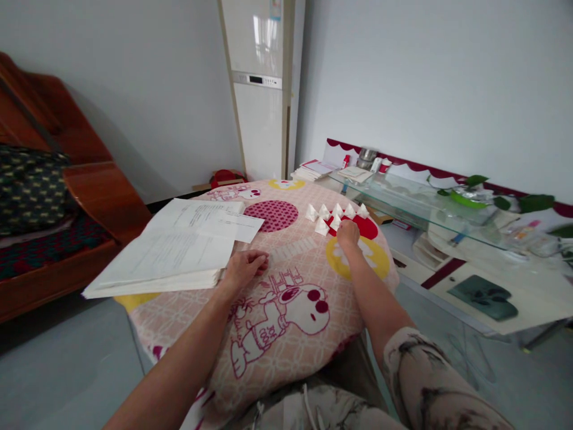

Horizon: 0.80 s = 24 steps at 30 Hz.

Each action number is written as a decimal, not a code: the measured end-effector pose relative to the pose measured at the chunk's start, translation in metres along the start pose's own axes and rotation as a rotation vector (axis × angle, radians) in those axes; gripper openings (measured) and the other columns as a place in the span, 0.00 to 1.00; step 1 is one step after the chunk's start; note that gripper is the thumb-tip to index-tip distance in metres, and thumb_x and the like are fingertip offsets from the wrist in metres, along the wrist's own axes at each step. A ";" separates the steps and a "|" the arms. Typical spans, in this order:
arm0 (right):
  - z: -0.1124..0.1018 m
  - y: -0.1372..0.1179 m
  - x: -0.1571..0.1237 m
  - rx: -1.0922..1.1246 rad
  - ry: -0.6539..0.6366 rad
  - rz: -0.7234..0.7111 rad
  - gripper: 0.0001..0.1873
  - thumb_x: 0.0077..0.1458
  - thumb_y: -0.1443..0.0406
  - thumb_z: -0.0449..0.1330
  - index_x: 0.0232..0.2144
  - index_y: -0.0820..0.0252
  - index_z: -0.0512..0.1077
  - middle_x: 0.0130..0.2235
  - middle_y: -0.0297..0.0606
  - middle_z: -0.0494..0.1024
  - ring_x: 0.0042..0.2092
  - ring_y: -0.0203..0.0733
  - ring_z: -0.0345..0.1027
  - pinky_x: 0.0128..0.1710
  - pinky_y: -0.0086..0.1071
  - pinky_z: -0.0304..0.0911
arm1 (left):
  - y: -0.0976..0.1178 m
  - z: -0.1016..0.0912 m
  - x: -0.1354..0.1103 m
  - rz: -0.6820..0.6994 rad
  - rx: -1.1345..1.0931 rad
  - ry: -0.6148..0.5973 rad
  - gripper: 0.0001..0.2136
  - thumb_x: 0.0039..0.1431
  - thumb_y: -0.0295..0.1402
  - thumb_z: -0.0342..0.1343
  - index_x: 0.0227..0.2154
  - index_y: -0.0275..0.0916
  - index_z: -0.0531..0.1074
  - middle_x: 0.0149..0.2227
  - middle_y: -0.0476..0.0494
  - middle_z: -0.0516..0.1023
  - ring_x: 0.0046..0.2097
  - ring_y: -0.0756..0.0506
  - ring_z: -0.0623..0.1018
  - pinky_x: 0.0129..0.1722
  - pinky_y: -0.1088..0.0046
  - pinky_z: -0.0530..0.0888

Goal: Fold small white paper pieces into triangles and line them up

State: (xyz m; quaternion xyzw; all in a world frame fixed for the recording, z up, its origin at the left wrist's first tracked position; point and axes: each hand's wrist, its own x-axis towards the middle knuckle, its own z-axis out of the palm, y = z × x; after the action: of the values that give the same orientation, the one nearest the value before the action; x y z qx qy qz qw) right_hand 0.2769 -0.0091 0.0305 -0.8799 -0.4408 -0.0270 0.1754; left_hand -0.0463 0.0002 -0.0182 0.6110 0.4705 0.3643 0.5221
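Note:
My right hand (348, 234) reaches to the far right of the round table, its fingers pinched at a small white folded paper pyramid (335, 223). Several more such paper pyramids (323, 212) stand in rough rows just beyond and left of it. My left hand (245, 267) rests on the cloth by the right edge of a stack of large paper sheets (170, 245). Its fingers are curled together, and whatever they may hold is hidden. Between the hands lies a row of pale paper strips (293, 249). A smaller printed slip (244, 227) lies over the stack's right side.
A pink patterned tablecloth (286, 358) covers the table. To the right stands a glass-topped cabinet (430, 209) bearing papers, cups and a plant. A wooden sofa (102, 197) is at left, and a tall white air conditioner (259, 119) stands behind.

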 end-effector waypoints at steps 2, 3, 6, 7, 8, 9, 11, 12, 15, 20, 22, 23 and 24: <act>-0.001 0.000 0.001 0.001 -0.010 -0.002 0.20 0.65 0.74 0.48 0.46 0.70 0.80 0.48 0.58 0.82 0.50 0.49 0.76 0.45 0.32 0.63 | 0.000 0.000 0.001 -0.002 -0.008 -0.003 0.20 0.45 0.45 0.66 0.36 0.34 0.80 0.29 0.41 0.82 0.32 0.44 0.82 0.32 0.70 0.79; -0.002 0.000 0.001 0.003 -0.014 -0.001 0.20 0.65 0.74 0.49 0.46 0.70 0.80 0.48 0.58 0.82 0.50 0.49 0.76 0.44 0.32 0.63 | 0.000 -0.001 0.001 -0.003 -0.008 -0.006 0.21 0.44 0.46 0.66 0.36 0.34 0.80 0.29 0.41 0.82 0.32 0.44 0.82 0.32 0.69 0.79; -0.007 -0.001 -0.001 0.012 -0.020 0.005 0.19 0.64 0.75 0.50 0.46 0.69 0.80 0.47 0.57 0.82 0.49 0.48 0.76 0.42 0.31 0.61 | -0.002 -0.001 0.002 -0.011 0.008 -0.003 0.21 0.44 0.47 0.66 0.36 0.34 0.80 0.30 0.41 0.82 0.32 0.44 0.82 0.32 0.69 0.79; -0.010 -0.002 -0.005 0.019 -0.017 -0.004 0.18 0.64 0.75 0.50 0.45 0.69 0.80 0.47 0.56 0.82 0.48 0.48 0.76 0.41 0.31 0.61 | -0.002 -0.002 0.002 -0.014 0.018 0.003 0.21 0.44 0.47 0.66 0.36 0.34 0.80 0.30 0.41 0.82 0.32 0.44 0.82 0.32 0.69 0.79; -0.013 -0.003 -0.010 0.024 -0.008 -0.011 0.18 0.65 0.74 0.50 0.46 0.69 0.79 0.47 0.55 0.82 0.48 0.47 0.76 0.41 0.31 0.60 | -0.002 -0.002 0.002 -0.017 0.028 0.007 0.21 0.45 0.46 0.66 0.36 0.34 0.79 0.30 0.41 0.82 0.32 0.44 0.82 0.33 0.69 0.79; -0.017 -0.005 -0.018 0.036 -0.003 -0.046 0.17 0.65 0.74 0.51 0.46 0.70 0.79 0.47 0.56 0.82 0.46 0.46 0.76 0.40 0.31 0.59 | -0.002 -0.001 0.002 -0.018 0.039 0.009 0.20 0.45 0.46 0.65 0.35 0.34 0.79 0.30 0.41 0.82 0.32 0.44 0.82 0.33 0.69 0.79; -0.025 -0.011 -0.042 0.070 0.035 -0.150 0.15 0.66 0.69 0.53 0.47 0.68 0.79 0.45 0.53 0.82 0.45 0.44 0.75 0.40 0.32 0.58 | 0.001 0.000 0.005 -0.018 0.074 0.004 0.17 0.48 0.45 0.64 0.34 0.35 0.79 0.29 0.42 0.82 0.32 0.44 0.81 0.33 0.69 0.79; -0.029 -0.014 -0.057 0.077 0.023 -0.179 0.14 0.66 0.68 0.54 0.45 0.66 0.79 0.42 0.49 0.82 0.43 0.42 0.74 0.39 0.31 0.57 | 0.004 0.002 0.006 -0.012 0.102 -0.002 0.15 0.49 0.45 0.62 0.33 0.36 0.79 0.29 0.42 0.82 0.32 0.44 0.81 0.33 0.69 0.79; -0.034 -0.024 -0.111 0.172 -0.039 -0.395 0.13 0.65 0.66 0.56 0.38 0.63 0.80 0.34 0.42 0.81 0.36 0.40 0.71 0.35 0.31 0.55 | 0.019 0.012 0.014 0.006 0.278 -0.074 0.11 0.54 0.42 0.58 0.25 0.39 0.76 0.25 0.45 0.80 0.28 0.46 0.79 0.31 0.71 0.77; -0.024 -0.020 -0.205 0.388 -0.183 -0.586 0.12 0.65 0.65 0.57 0.32 0.61 0.78 0.29 0.36 0.79 0.31 0.36 0.67 0.33 0.29 0.54 | 0.045 0.038 0.026 0.128 0.723 -0.263 0.14 0.59 0.39 0.52 0.25 0.36 0.76 0.24 0.48 0.79 0.30 0.47 0.76 0.36 0.73 0.72; -0.018 -0.009 -0.239 0.472 -0.212 -0.652 0.11 0.65 0.64 0.57 0.33 0.61 0.78 0.30 0.35 0.80 0.31 0.34 0.68 0.34 0.28 0.56 | 0.048 0.046 0.027 0.141 0.815 -0.290 0.15 0.60 0.39 0.52 0.29 0.33 0.77 0.25 0.48 0.79 0.31 0.48 0.74 0.39 0.72 0.71; -0.017 -0.002 -0.254 0.507 -0.223 -0.677 0.12 0.65 0.64 0.57 0.32 0.61 0.77 0.30 0.35 0.80 0.31 0.34 0.69 0.33 0.27 0.57 | 0.047 0.048 0.028 0.159 0.862 -0.273 0.16 0.61 0.40 0.51 0.29 0.33 0.78 0.25 0.48 0.78 0.31 0.48 0.73 0.41 0.71 0.70; -0.015 0.004 -0.268 0.534 -0.221 -0.699 0.12 0.65 0.65 0.56 0.32 0.61 0.77 0.30 0.34 0.81 0.30 0.33 0.70 0.33 0.27 0.57 | 0.046 0.050 0.028 0.176 0.889 -0.252 0.17 0.62 0.42 0.51 0.30 0.33 0.78 0.26 0.48 0.78 0.33 0.48 0.73 0.42 0.70 0.70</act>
State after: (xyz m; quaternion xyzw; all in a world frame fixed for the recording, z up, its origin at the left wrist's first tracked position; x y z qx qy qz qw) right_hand 0.1179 -0.2219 -0.0105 -0.5995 -0.7191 0.1242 0.3286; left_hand 0.0176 0.0117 0.0161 0.8522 0.4605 0.0934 0.2300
